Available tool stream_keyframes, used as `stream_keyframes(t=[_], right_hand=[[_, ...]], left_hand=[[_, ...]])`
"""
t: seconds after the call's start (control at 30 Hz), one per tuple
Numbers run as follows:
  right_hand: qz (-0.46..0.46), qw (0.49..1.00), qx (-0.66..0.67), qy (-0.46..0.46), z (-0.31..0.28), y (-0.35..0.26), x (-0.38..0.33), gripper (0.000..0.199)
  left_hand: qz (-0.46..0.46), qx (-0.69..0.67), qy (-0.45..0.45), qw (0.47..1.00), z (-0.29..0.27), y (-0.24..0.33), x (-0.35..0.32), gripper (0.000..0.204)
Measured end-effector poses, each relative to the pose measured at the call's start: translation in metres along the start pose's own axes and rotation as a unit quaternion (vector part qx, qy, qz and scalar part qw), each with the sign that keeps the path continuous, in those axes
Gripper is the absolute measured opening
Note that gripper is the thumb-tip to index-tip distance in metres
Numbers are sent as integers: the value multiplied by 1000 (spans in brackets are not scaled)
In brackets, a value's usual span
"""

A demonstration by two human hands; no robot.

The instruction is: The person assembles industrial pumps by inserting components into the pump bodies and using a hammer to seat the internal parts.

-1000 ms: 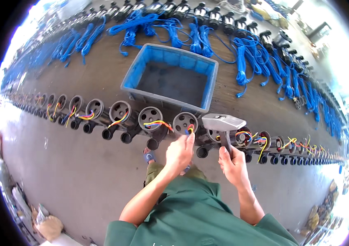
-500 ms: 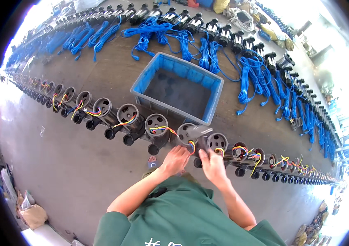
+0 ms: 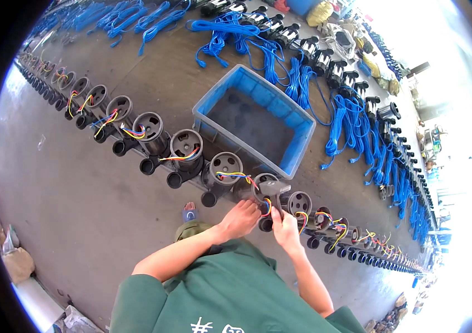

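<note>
Hammer (image 3: 275, 187) in right hand (image 3: 286, 230), fingers wrapped round, by grey housing (image 3: 256, 186); left hand (image 3: 240, 218) curled, hold I cannot tell.

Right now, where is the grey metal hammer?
In the head view, right of centre, the hammer is in the right hand, its head appearing over a round grey housing near the blue rectangular crate.

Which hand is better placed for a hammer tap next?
Probably the right hand: it grips the hammer, its head appearing over a cylinder. The left hand is beside the coloured wires.
</note>
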State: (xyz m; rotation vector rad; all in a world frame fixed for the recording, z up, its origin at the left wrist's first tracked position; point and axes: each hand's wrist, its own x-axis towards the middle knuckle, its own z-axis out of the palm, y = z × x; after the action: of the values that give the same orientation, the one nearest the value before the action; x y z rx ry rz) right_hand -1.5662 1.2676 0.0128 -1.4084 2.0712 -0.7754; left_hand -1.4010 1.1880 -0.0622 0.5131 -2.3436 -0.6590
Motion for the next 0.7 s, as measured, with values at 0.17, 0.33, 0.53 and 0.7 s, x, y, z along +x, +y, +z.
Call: stream_keyframes(t=[0.17,0.33,0.53,0.7], right_hand=[[210,951,207,-96,-63,-74,8,48],[41,997,62,36,-35,-38,-11,48],[234,959,144,-73,-37,-35,1,44],[129,978,163,3,-42,-56,-9,44]], left_hand=[[3,20,25,999,-5,-4,-4,13],[-6,6,12,1000,0,-2,-5,13],[-26,-11,-10,1000,1,3,-11,11],[-34,-17,-27,999,-3,5,1,11]])
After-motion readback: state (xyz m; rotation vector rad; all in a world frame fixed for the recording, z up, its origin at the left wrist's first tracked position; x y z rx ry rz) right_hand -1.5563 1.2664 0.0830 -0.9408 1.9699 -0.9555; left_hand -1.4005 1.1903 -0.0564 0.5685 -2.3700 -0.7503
